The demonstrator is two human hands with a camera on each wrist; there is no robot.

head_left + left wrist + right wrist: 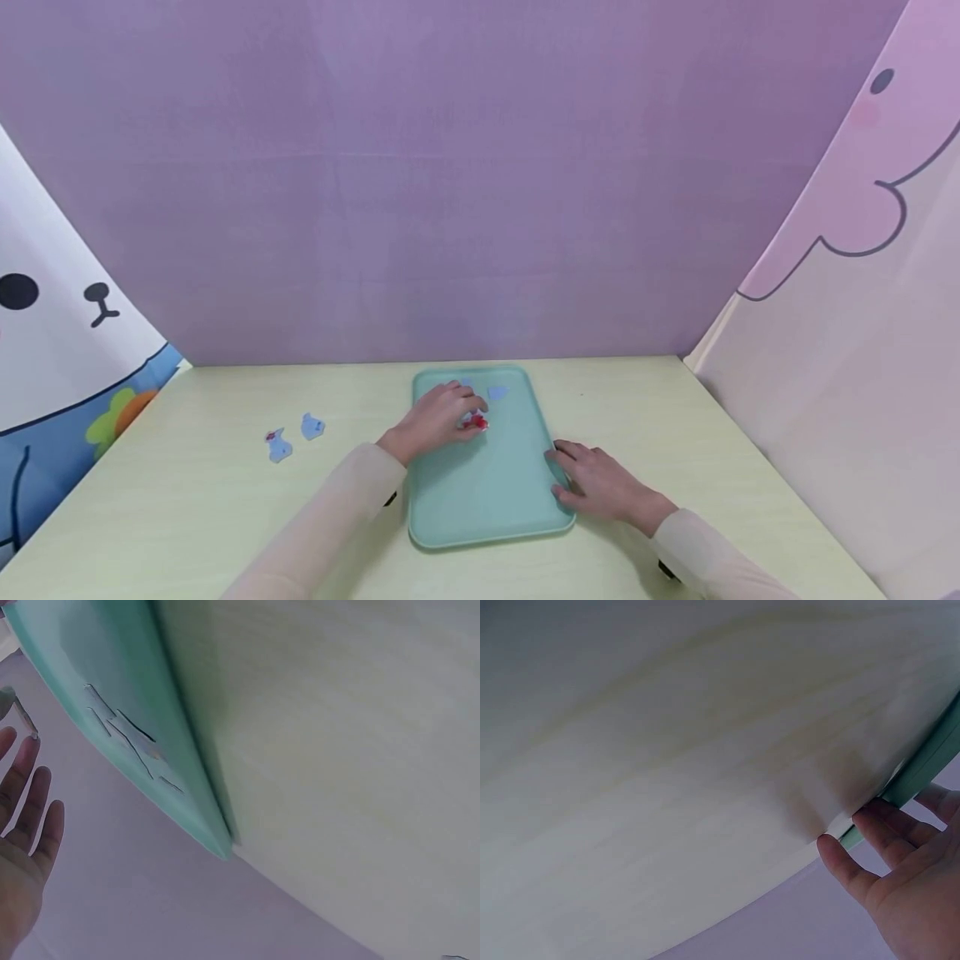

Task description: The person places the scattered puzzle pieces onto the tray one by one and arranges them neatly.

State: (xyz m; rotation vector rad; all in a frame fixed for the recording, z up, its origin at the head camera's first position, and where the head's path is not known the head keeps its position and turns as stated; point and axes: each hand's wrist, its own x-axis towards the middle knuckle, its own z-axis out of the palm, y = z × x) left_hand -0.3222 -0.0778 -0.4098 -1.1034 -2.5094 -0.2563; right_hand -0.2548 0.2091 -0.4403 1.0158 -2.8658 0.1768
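My left hand (441, 418) is over the upper left part of a mint-green tray (487, 492). Its thumb and fingers pinch a small flat piece with red on it (479, 423), seen edge-on in the left wrist view as a thin piece (25, 714). Beyond that hand, flat light-blue pieces (497, 392) lie in the tray; the hand partly covers this group in the head view. Along the tray's right rim rests my right hand (603, 483), its fingers touching the green edge (930, 754) and the table beside it.
Left of the tray, two loose irregular pieces lie on the pale wooden table (187, 500): a blue one with a red patch (279, 447) and a plain blue one (312, 426). A purple backdrop (450, 208) stands behind, with printed cloth at both sides.
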